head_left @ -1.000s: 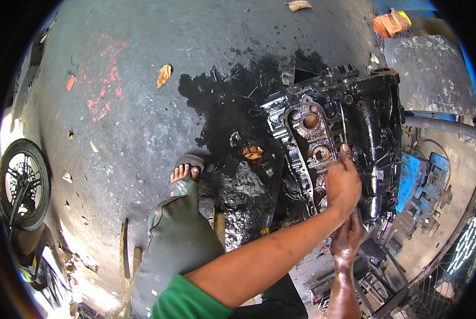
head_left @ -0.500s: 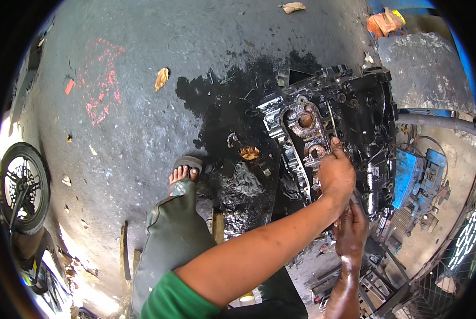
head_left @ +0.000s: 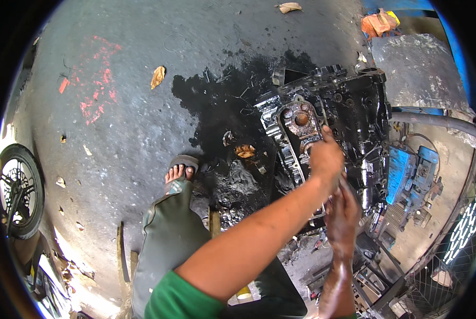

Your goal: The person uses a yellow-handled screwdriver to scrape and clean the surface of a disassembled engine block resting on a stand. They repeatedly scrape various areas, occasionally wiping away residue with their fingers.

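A black, oil-coated engine block (head_left: 355, 127) lies on the ground at right of centre. On its face is an elongated rusty cover area (head_left: 302, 119) with round holes, framed by a pale metal edge. My left hand (head_left: 325, 159) is closed on a thin metal blade-like tool (head_left: 323, 110), index finger stretched along it; the tip rests beside the rusty area. Just below it, my right hand (head_left: 344, 212), dark and shiny with oil, has its fingers bent together near the left wrist. What the right hand grips is hidden.
Black oil (head_left: 206, 101) has spread over the concrete floor, with dry leaves (head_left: 158, 77) about. A wheel (head_left: 20, 191) stands at far left. At right are a metal slab (head_left: 416, 72), a grey pipe (head_left: 440, 122) and blue machinery (head_left: 410, 173). My sandalled foot (head_left: 180, 169) is beside the oil.
My left hand has slid slightly forward and left with the tool, so less of the blade shows. The right hand has moved forward a little too. The whole view has shifted slightly.
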### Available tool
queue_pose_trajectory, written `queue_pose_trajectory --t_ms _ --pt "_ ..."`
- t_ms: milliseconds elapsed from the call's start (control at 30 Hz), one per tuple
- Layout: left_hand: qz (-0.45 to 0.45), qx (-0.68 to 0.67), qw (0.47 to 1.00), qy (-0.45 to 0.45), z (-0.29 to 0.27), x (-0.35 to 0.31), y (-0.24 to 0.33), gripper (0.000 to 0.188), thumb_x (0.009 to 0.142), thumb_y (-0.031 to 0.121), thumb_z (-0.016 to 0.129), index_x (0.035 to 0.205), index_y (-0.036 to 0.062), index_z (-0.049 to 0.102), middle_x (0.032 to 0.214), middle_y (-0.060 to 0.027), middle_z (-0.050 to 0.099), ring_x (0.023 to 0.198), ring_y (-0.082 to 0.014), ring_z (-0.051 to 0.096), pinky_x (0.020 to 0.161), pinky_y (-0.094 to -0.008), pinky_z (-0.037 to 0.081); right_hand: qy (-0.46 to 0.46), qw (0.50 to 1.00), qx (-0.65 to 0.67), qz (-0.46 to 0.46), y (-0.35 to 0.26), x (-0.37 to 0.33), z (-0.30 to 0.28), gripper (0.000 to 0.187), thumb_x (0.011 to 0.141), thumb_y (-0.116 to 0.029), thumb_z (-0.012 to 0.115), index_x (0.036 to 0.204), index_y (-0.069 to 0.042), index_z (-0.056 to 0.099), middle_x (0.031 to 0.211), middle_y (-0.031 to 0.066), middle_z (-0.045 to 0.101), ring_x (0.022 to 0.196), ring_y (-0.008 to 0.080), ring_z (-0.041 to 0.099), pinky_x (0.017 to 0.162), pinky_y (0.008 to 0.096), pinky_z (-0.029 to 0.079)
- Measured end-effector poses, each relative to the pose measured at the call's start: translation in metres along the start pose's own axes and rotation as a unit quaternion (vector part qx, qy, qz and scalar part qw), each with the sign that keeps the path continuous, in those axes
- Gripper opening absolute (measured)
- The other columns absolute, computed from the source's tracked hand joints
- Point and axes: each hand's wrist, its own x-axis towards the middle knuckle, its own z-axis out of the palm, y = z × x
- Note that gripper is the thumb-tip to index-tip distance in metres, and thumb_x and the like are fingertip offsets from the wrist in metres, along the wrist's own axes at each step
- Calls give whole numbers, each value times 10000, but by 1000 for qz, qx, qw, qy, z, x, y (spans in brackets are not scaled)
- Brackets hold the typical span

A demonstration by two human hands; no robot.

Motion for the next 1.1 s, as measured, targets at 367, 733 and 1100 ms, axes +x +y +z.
queue_pose_trajectory --t_ms 367,733,1100 --pt "43 95 994 38 6 -21 -7 820 1025 537 208 770 -89 674 787 -311 656 792 -457 669 765 -496 527 6 996 81 32 5 -19 -16 354 1019 -159 512 1337 -6 550 735 -52 537 558 -8 383 473 162 272" --pt "21 41 999 16 6 -16 1 795 1021 547 235 840 -109 645 722 -246 653 564 -354 663 550 -450 551 -4 972 219 80 2 -11 -12 374 1013 -172 518 1360 -36 526 859 5 611 547 34 451 398 176 322" --pt "-2 44 999 21 -3 -24 9 774 1016 548 272 870 -114 645 773 -242 663 560 -344 663 510 -437 540 -1 950 301 80 -21 -26 0 436 985 -178 554 1373 8 481 973 81 617 593 93 537 369 206 378"
